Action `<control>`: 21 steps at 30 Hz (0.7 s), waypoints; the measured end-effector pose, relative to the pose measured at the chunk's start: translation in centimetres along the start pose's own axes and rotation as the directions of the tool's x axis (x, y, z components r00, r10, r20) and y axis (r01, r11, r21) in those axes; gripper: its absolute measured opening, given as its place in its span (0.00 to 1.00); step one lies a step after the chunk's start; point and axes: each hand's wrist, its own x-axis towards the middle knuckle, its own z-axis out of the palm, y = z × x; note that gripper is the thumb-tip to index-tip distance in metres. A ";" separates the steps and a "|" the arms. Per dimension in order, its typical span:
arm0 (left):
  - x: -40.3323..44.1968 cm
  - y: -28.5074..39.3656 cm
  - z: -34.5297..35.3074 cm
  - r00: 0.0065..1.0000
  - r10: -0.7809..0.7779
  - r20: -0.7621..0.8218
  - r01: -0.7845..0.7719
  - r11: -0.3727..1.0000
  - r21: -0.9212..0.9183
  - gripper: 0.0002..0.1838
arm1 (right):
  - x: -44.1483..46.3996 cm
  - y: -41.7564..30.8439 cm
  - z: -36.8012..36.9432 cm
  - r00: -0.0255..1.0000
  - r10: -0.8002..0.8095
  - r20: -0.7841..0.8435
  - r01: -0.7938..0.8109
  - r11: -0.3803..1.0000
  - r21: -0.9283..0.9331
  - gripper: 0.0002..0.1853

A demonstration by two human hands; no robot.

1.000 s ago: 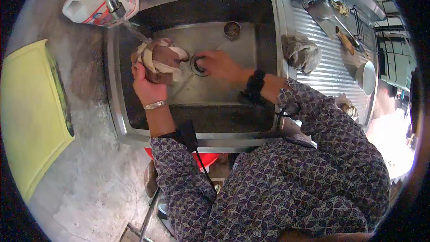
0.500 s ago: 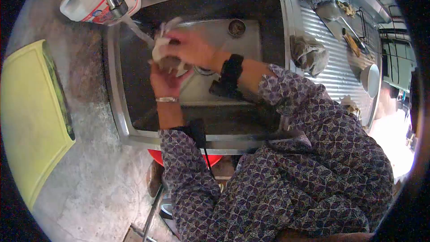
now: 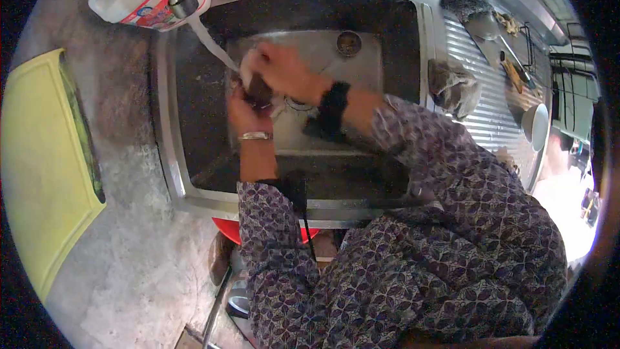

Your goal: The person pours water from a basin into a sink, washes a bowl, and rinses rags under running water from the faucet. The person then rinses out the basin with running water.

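Over the left half of the steel sink (image 3: pixel 423 58), my left hand (image 3: pixel 248 116) is closed around a crumpled brown and cream cloth (image 3: pixel 259 92). My right hand (image 3: pixel 281 68) presses on the same cloth from above, its fingers closed and blurred by motion. A stream of water falls from the faucet (image 3: pixel 183 1) onto the cloth and hands. Much of the cloth is hidden by my fingers. Just below my right hand lies a round drain ring (image 3: pixel 297 103), partly covered.
A white jug (image 3: pixel 139 3) stands behind the faucet. A yellow board (image 3: pixel 45 168) is at the left. On the ribbed drainboard right of the sink are a plastic bag (image 3: pixel 455 88), a scrubber (image 3: pixel 466 3) and a white bowl (image 3: pixel 535 126). A red basin shows below the sink.
My right hand has left the drain area and moved left onto the cloth. The cloth, spread wide in my left hand before, is now bunched between both hands under the water.
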 end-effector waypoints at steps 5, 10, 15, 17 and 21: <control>4.4 -3.0 -3.2 0.730 0.265 0.630 -0.041 0.937 -0.346 0.15 | -3.3 -4.4 -0.2 0.936 -0.334 0.108 0.339 0.940 -0.032 0.14; -1.9 -0.2 2.0 0.999 -0.025 -0.037 0.026 0.999 0.018 0.20 | 5.3 2.1 0.3 0.990 -0.113 0.078 0.135 0.914 -0.383 0.14; -1.6 1.4 1.1 0.979 -0.017 0.204 0.055 0.982 -0.181 0.25 | 2.5 1.8 1.1 0.999 -0.032 -0.020 0.032 0.999 0.014 0.14; 0.9 0.1 -1.3 0.960 -0.059 0.275 0.115 0.975 -0.190 0.27 | -0.9 -2.9 -0.2 0.992 -0.068 0.110 0.045 0.978 0.202 0.14; -0.6 0.9 0.9 0.960 0.072 0.269 -0.071 0.997 -0.014 0.25 | -1.4 -4.7 -0.6 0.977 -0.157 0.141 0.124 0.967 0.223 0.15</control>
